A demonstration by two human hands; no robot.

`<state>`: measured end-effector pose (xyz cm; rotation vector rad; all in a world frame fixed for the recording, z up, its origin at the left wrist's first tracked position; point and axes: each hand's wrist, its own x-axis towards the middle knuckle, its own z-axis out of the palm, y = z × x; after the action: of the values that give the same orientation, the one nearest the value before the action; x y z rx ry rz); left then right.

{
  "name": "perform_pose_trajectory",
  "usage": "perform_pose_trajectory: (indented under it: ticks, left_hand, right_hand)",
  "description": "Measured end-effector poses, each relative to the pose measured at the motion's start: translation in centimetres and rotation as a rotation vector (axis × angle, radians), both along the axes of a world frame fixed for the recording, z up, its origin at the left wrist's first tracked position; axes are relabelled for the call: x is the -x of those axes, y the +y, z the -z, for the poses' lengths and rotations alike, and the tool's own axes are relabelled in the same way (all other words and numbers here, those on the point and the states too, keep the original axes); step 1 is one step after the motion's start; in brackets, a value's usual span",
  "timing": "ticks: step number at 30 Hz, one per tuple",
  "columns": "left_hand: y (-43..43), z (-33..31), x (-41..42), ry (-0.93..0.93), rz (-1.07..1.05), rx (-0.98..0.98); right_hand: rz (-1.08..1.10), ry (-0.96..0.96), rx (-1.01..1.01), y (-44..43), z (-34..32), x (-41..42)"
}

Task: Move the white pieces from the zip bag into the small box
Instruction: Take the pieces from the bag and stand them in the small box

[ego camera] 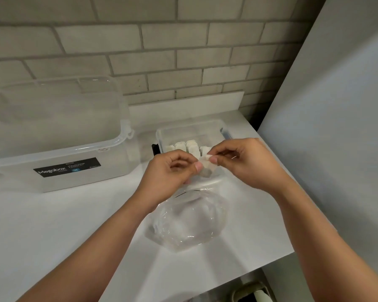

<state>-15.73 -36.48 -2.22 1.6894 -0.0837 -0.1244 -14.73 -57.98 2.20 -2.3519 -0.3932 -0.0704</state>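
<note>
A white piece (pixel 206 165) is pinched between my left hand (pixel 172 171) and my right hand (pixel 242 160), just above the near rim of the small clear box (pixel 168 134). Several white pieces (pixel 190 147) stand upright in a row inside that box. The clear zip bag (pixel 190 221) lies crumpled on the white counter right below my hands. Whether any pieces are still inside it is hard to make out.
A large clear storage box (pixel 59 136) with a black label stands at the left against the tiled wall. A grey wall panel (pixel 336 127) rises at the right. The counter's edge (pixel 271 264) runs diagonally at the lower right.
</note>
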Motion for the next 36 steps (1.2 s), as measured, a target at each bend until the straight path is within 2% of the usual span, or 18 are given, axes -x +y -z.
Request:
perform_pose_trajectory:
  ticks: [3, 5, 8, 11, 18, 22, 25, 27, 36]
  left_hand:
    - [1.5, 1.2, -1.9, -0.162, -0.155, -0.409]
    - [2.9, 2.5, -3.0, -0.195, -0.156, -0.636]
    - [4.1, 3.5, -4.0, -0.116, -0.044, -0.773]
    - [4.7, 4.0, -4.4, -0.103, 0.018, -0.795]
    - [5.7, 4.4, -5.0, -0.149, -0.008, -0.749]
    - [5.5, 4.9, -4.8, -0.189, -0.034, -0.728]
    - [5.3, 5.2, -4.5, -0.195, -0.044, -0.707]
    - [5.4, 5.2, -4.5, -0.195, -0.047, -0.691]
    - [5.3, 5.1, -4.6, -0.182, -0.034, -0.699]
  right_hand:
    - [0.139, -0.083, -0.011, -2.4, -1.8, -3.0]
    - [0.198, -0.116, 0.008, -3.5, -2.3, -5.4]
    - [0.174, -0.134, 0.132, -3.4, -1.4, -9.6]
    - [0.084, -0.054, 0.291, -2.0, 0.9, -13.4]
    - [-0.085, 0.22, 0.672, 1.2, 7.3, -18.9]
    - [-0.088, 0.265, 0.759, 1.8, 8.7, -19.8]
    - [-0.076, 0.31, 0.746, 1.7, 8.6, -20.1]
    - [-0.053, 0.31, 0.73, 1.7, 8.5, -20.2]
    - [0.004, 0.099, 1.005, 3.5, 9.5, -18.4]
